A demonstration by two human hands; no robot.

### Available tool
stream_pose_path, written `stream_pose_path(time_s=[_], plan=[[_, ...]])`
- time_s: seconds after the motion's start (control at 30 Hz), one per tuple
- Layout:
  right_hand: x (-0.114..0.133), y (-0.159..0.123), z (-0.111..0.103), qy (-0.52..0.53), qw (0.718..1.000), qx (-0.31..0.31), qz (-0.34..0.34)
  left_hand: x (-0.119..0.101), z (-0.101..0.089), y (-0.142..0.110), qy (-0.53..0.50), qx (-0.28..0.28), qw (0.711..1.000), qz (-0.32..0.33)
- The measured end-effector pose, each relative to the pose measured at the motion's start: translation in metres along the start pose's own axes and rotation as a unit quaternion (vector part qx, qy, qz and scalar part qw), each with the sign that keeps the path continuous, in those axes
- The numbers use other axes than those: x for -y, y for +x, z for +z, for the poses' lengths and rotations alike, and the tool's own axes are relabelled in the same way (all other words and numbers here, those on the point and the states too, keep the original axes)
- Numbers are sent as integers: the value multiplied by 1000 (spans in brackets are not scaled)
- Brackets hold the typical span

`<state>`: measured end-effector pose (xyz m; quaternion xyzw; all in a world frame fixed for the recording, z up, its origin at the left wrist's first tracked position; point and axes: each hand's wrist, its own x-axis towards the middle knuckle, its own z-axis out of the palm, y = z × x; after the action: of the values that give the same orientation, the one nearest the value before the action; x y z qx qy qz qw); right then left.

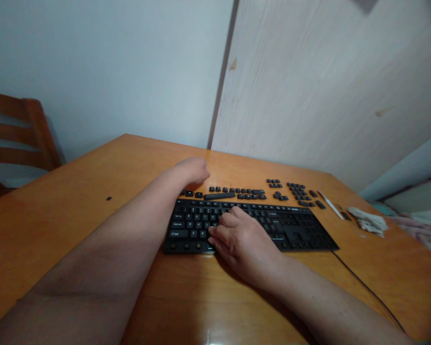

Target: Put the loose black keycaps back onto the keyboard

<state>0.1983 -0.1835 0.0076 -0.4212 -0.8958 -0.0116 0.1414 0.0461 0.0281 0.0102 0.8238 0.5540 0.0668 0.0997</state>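
Bunching fingertips near the keyboard [177, 233]'s near edge, right hand [242, 239] holds nothing discernible; left hand [194, 171], grip unclear, is beyond its far-left corner, near loose keys [198, 195].

Wooden chair [38, 125] at far L, pale wall [111, 67] in bkgd.

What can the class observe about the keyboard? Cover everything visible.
The keyboard is long, black and plastic-looking, lying flat on the wooden table. White-lettered keys fill much of its left part; the right end and front row show bare sockets. A thin black cable leaves its near right corner. The right hand touches it near the front edge.
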Motion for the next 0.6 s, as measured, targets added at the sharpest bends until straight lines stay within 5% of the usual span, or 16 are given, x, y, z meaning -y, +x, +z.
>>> stream_pose_path(time_s=[0.6], plan=[[11,-16,0,-124,992,17,9,1,0,1,-9,7,1000,4]])
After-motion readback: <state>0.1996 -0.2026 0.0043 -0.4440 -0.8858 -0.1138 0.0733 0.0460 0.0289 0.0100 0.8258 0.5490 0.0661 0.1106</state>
